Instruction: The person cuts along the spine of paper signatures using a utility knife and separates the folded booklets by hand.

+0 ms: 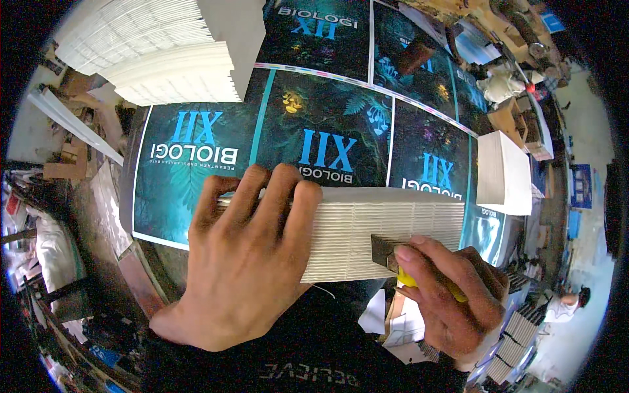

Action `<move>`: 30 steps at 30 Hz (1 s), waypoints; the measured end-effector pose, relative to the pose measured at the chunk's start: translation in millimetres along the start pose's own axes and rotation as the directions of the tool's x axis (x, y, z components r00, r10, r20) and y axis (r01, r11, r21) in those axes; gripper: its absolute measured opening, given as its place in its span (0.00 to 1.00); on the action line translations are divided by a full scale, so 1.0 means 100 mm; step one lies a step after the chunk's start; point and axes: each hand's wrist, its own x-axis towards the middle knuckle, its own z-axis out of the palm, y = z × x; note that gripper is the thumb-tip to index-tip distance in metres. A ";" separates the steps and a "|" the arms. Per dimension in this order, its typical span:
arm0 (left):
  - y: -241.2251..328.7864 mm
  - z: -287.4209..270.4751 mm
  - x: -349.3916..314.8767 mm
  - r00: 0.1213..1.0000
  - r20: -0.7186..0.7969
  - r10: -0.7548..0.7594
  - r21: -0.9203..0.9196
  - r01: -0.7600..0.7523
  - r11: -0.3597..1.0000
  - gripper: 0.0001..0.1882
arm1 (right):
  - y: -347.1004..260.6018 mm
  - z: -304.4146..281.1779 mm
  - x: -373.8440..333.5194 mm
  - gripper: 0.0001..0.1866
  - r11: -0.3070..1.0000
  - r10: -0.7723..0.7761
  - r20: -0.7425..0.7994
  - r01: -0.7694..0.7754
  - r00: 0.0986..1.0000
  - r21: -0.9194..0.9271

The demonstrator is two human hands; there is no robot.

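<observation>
The head view centres on a thick white block of stacked, folded paper sections (347, 242), its ridged edge turned toward the wearer and its long side running crosswise in front of the black printed shirt (288, 357). It lies over the near part of the printed sheets; whether it rests on them fully or is partly held up, I cannot tell.

The left hand (252, 262) holds the left end of the block, its fingers bent over the upper edge and slightly apart; the thumb is hidden. The right hand (452, 288), at the block's lower right, has its fingers closed around a tool with a yellow handle and a flat, dark metal blade (384, 252). The blade stands against the ridged edge, right of the block's middle.

The step in hand looks like working the blade along or into those folded edges. The next move would seem to call for a firm hold at the left end and a controlled stroke by the right hand, keeping the sections flush and the blade away from the left fingers.

A thin pale thread (325, 289) hangs just below the block. Beyond the block spread large glossy dark-teal cover sheets with blue lettering (321, 111). On these, past the block's left end, stands a tall white paper stack (173, 56); past its right end sits a smaller white paper block (501, 170). Well apart, off to the block's lower right, is a person in white (565, 306).
</observation>
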 end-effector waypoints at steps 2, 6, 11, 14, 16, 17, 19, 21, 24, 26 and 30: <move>0.01 -0.01 0.02 1.000 -0.010 0.006 -0.004 -0.006 1.000 0.40 | -0.06 -0.05 0.01 0.27 0.999 0.041 0.007 -0.041 0.999 0.000; 0.03 -0.01 0.04 1.000 -0.008 0.005 -0.010 -0.005 1.000 0.40 | -0.07 -0.07 0.01 0.30 0.995 0.102 0.028 -0.102 0.994 0.000; 0.03 -0.03 0.05 1.000 0.016 0.004 0.008 -0.004 1.000 0.39 | -0.08 -0.06 0.06 0.29 0.992 0.051 0.052 -0.044 0.997 -0.121; 0.03 -0.05 0.02 0.999 0.038 0.001 0.005 -0.001 1.000 0.38 | -0.07 -0.03 0.09 0.29 0.993 0.089 0.029 -0.086 0.996 -0.080; 0.02 -0.03 0.00 0.999 0.046 -0.016 -0.019 0.016 1.000 0.38 | -0.03 0.02 0.08 0.29 0.993 0.117 -0.019 -0.117 0.993 -0.006; 0.02 -0.01 0.00 1.000 0.004 0.005 0.022 -0.005 1.000 0.38 | -0.02 0.03 0.05 0.29 0.992 0.128 -0.057 -0.128 0.990 0.014; 0.02 0.01 0.00 0.999 -0.036 0.030 0.061 -0.028 0.998 0.38 | -0.01 0.03 0.01 0.28 0.988 0.147 -0.082 -0.143 0.986 0.054; 0.01 0.02 0.03 0.996 -0.054 0.067 0.068 -0.063 0.996 0.38 | 0.00 -0.02 0.02 0.27 0.985 0.160 -0.049 -0.156 0.986 0.076; -0.02 0.03 0.03 0.996 -0.059 0.061 0.054 -0.058 0.997 0.36 | -0.01 -0.01 0.03 0.27 0.988 0.141 -0.027 -0.139 0.990 0.070; -0.02 0.04 0.03 0.995 -0.072 0.067 0.061 -0.063 0.996 0.35 | 0.00 0.00 0.05 0.28 0.991 0.127 -0.048 -0.125 0.991 0.051; -0.06 0.02 0.01 0.996 -0.069 0.056 0.039 -0.053 0.998 0.34 | -0.05 -0.01 0.12 0.28 0.993 0.119 -0.029 -0.118 0.992 0.026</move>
